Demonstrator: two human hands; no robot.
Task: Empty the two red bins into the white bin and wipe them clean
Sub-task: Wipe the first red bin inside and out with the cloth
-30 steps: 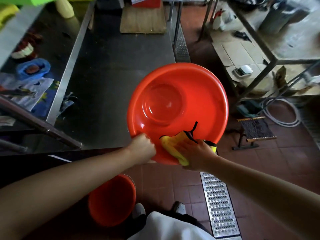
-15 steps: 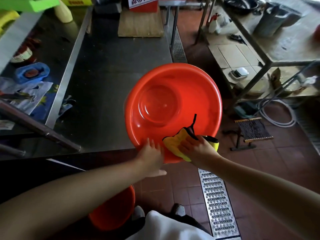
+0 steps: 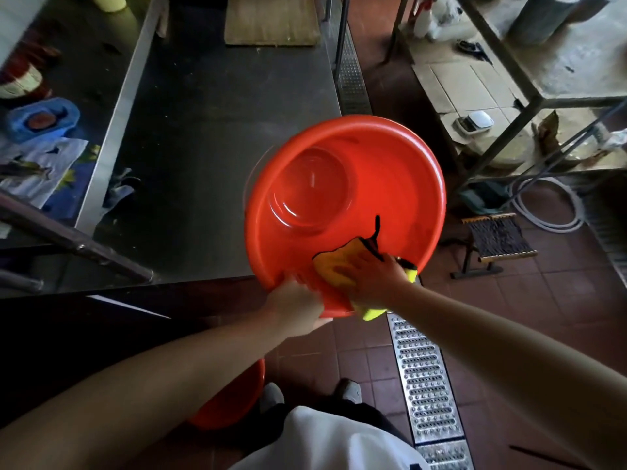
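Emptied red bin (image 3: 346,198) under wiping: left grip (image 3: 293,308) clasps its near rim; right grip (image 3: 371,276) presses yellow cloth (image 3: 334,262) inside, fingers flat. Second red bin (image 3: 234,398) on the floor below awaits.

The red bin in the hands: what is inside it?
Inside the red bin a yellow cloth lies under the right hand, against the near wall. The rest looks empty. The wall beneath cloth and hand is covered.

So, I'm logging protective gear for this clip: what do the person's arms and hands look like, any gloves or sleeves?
Both forearms are bare, with no sleeves in view. The left hand and right hand wear no gloves. No watch, ring or wristband shows.
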